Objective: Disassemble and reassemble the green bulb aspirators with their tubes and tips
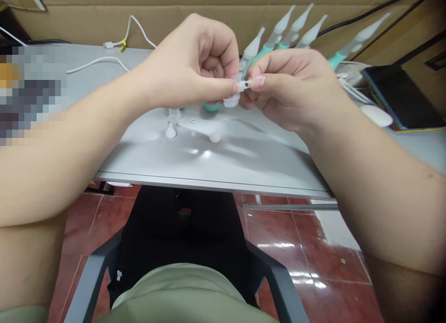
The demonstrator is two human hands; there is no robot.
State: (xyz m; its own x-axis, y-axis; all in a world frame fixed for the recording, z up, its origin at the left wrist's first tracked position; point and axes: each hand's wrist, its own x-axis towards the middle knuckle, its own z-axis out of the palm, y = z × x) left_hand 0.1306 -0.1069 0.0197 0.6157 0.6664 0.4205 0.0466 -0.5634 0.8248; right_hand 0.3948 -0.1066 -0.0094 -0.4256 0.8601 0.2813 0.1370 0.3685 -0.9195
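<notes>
My left hand (205, 62) is closed, its thumb and fingers pinching a small translucent plastic fitting (232, 101) with a rounded lower end. From the right, my right hand (292, 88) pinches the narrow clear side piece (244, 85) of the same fitting. The fingertips of both hands almost meet there, and the fitting is held above the table (251, 160). Below the hands lie a white teardrop-shaped tip (170, 131), a clear plastic part (174, 115), a small white ring (193, 121) and a pale rounded cap (215, 136). A teal round end (212, 107) shows partly under my left hand.
Several teal tools with white tapered nozzles (371, 28) stand behind my hands. A white cable (104, 59) crosses the table's left back. To the right are a white mouse-like object (376, 115) and a dark flat device (406, 100). Cardboard (104, 21) lines the back.
</notes>
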